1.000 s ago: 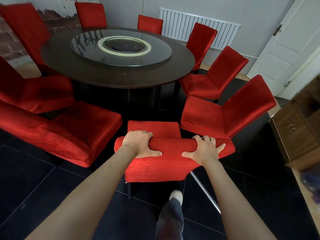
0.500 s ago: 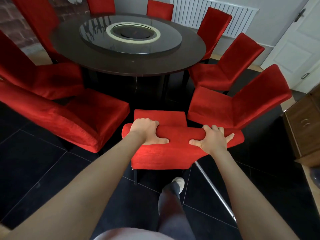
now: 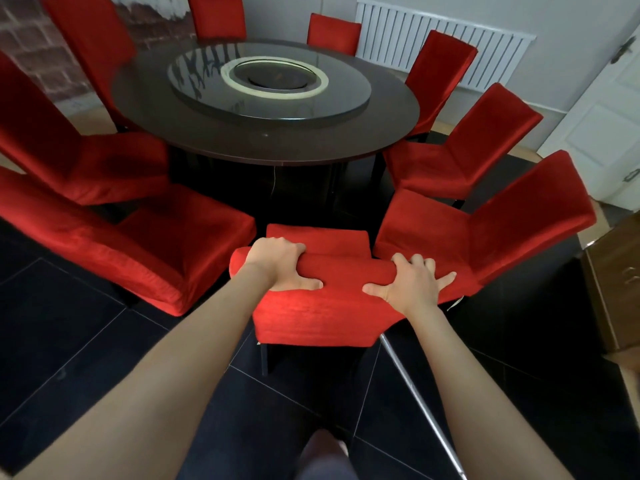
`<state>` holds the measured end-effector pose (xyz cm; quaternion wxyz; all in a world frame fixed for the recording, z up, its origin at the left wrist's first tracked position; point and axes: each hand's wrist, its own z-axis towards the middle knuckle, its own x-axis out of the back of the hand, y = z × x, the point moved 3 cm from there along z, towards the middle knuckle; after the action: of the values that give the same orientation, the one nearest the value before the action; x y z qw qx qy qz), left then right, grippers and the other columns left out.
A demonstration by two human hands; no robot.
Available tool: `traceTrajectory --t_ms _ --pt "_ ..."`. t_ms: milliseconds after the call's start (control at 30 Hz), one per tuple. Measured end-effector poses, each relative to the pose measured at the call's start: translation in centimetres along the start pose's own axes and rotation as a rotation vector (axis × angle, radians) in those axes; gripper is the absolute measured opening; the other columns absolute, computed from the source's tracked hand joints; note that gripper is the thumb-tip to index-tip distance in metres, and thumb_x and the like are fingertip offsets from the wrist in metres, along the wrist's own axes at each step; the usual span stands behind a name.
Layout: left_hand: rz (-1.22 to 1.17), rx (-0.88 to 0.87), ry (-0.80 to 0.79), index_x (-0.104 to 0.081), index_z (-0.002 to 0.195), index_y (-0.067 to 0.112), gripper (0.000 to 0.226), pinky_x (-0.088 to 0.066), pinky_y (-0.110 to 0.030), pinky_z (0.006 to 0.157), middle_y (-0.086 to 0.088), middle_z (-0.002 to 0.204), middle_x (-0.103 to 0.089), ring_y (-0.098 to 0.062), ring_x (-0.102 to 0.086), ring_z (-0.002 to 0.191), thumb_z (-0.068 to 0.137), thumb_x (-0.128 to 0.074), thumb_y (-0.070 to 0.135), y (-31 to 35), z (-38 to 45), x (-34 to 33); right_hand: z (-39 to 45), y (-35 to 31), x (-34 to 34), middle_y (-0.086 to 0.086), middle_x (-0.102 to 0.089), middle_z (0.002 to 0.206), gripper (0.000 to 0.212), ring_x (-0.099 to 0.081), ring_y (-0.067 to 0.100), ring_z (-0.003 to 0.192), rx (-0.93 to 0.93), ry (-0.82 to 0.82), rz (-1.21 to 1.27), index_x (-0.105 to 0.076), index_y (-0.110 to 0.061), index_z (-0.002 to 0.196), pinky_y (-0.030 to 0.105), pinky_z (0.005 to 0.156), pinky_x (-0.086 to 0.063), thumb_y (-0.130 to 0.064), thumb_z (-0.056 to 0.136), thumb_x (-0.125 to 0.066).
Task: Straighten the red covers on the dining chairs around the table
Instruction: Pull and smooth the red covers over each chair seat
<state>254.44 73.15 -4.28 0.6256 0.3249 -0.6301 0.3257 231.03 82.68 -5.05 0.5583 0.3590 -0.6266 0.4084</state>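
Directly in front of me stands a dining chair with a red cover (image 3: 311, 317), its back towards me and its seat facing the round dark table (image 3: 145, 88). My left hand (image 3: 282, 265) grips the top of the chair back near its left end, fingers curled over the far side, thumb on the near side. My right hand (image 3: 412, 284) holds the top near its right end, fingers spread over the fabric. Several more red-covered chairs ring the table.
Red chairs stand close on the left (image 3: 152, 258) and on the right (image 3: 485, 233) of the one I hold. A glass turntable (image 3: 207, 74) lies on the table. A radiator (image 3: 443, 43), a white door (image 3: 602, 126) and a wooden cabinet (image 3: 616, 282) lie to the right. A metal rod (image 3: 415, 393) leans over the dark floor tiles.
Both hands keep their hold on the chair back. The chair sits a little nearer the table and my view has shifted; my foot has drawn back beneath me.
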Motion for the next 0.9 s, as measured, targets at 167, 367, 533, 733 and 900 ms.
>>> traceTrajectory --t_ms 167,367,533,733,900 --pt "0.014 0.015 -0.028 -0.057 0.103 0.027 0.086 -0.042 -0.029 0.059 0.008 0.081 -0.061 -0.015 -0.059 0.073 0.056 -0.029 0.093 0.2 -0.2 0.2 -0.1 -0.1 0.4 0.004 -0.045 0.137 0.099 -0.031 0.028 0.133 0.005 -0.029 0.0 -0.043 -0.028 0.139 0.072 0.106 -0.006 -0.085 0.06 -0.057" --pt "0.014 0.019 -0.016 -0.057 0.108 0.026 0.094 -0.047 -0.03 0.062 0.006 0.086 -0.062 -0.017 -0.061 0.076 0.052 -0.027 0.094 0.2 -0.8 0.1 -1.0 -0.1 0.6 0.002 -0.047 0.135 0.098 -0.033 0.026 0.131 -0.002 -0.026 -0.019 -0.044 -0.028 0.138 0.072 0.107 -0.008 -0.087 0.061 -0.055" --pt "0.012 -0.003 -0.019 -0.059 0.108 0.024 0.095 -0.048 -0.029 0.061 0.006 0.086 -0.062 -0.017 -0.061 0.076 0.051 -0.028 0.094 0.2 -1.3 0.2 -2.0 -0.2 0.4 0.003 -0.047 0.136 0.098 -0.032 0.027 0.132 -0.015 -0.031 -0.017 -0.044 -0.028 0.138 0.072 0.107 -0.008 -0.087 0.061 -0.055" --pt "0.024 -0.014 -0.007 -0.058 0.104 0.025 0.093 -0.046 -0.029 0.061 0.007 0.081 -0.059 -0.016 -0.059 0.074 0.051 -0.025 0.094 0.1 -1.2 0.2 -2.0 -0.1 0.3 0.006 -0.044 0.137 0.099 -0.031 0.03 0.131 -0.015 -0.023 0.01 -0.043 -0.027 0.139 0.072 0.106 -0.005 -0.085 0.06 -0.057" --pt "0.045 -0.003 -0.01 -0.057 0.102 0.026 0.089 -0.043 -0.029 0.058 0.007 0.079 -0.058 -0.016 -0.059 0.073 0.052 -0.027 0.094 -1.2 -0.8 0.3 -1.2 -1.2 0.5 0.006 -0.044 0.136 0.098 -0.03 0.031 0.131 -0.002 -0.011 0.029 -0.043 -0.028 0.138 0.073 0.106 -0.003 -0.085 0.059 -0.058"
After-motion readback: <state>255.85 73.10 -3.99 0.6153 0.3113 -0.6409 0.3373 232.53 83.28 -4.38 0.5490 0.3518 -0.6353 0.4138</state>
